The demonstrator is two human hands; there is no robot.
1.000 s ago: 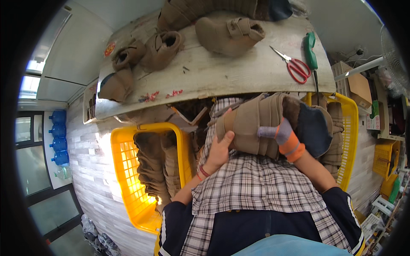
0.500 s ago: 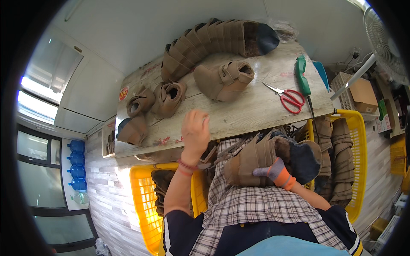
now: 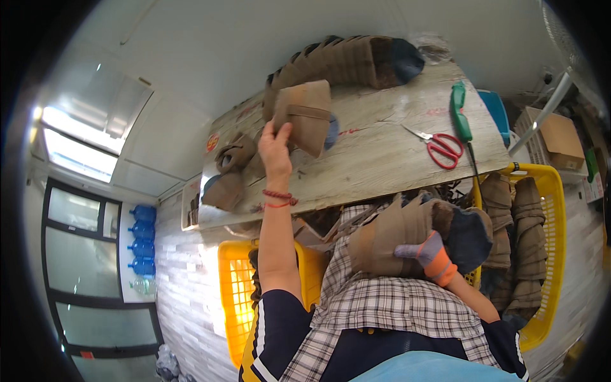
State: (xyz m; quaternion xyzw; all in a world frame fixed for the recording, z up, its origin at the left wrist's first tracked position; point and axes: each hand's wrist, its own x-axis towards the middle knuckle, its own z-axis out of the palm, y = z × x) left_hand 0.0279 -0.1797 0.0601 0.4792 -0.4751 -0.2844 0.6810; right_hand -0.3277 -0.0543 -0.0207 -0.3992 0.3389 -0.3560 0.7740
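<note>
My left hand (image 3: pixel 277 145), bare and with red bands at the wrist, reaches over the table and grips a brown shoe upper (image 3: pixel 307 118). The upper is lifted and tilted, with a strap across it and a bit of blue-grey lining showing. Against my lap my right hand (image 3: pixel 429 254), in a grey and orange glove, holds a nested stack of brown shoe uppers (image 3: pixel 388 239) with dark fuzzy lining. Two other brown uppers, one with its opening up (image 3: pixel 235 153) and one lying over (image 3: pixel 223 190), are left of my left hand; another is partly hidden behind it.
A long curved row of nested uppers (image 3: pixel 337 63) lies along the table's (image 3: pixel 375 159) back. Red-handled scissors (image 3: pixel 444 151) and a green-handled tool (image 3: pixel 459 111) are on the right. Yellow baskets (image 3: pixel 554 254) with uppers stand at both sides; a fan pole rises beyond.
My left hand has moved forward and taken up the strapped upper that stood mid-table, turning it over. My right hand stays on the stack. The whole view has shifted slightly.
</note>
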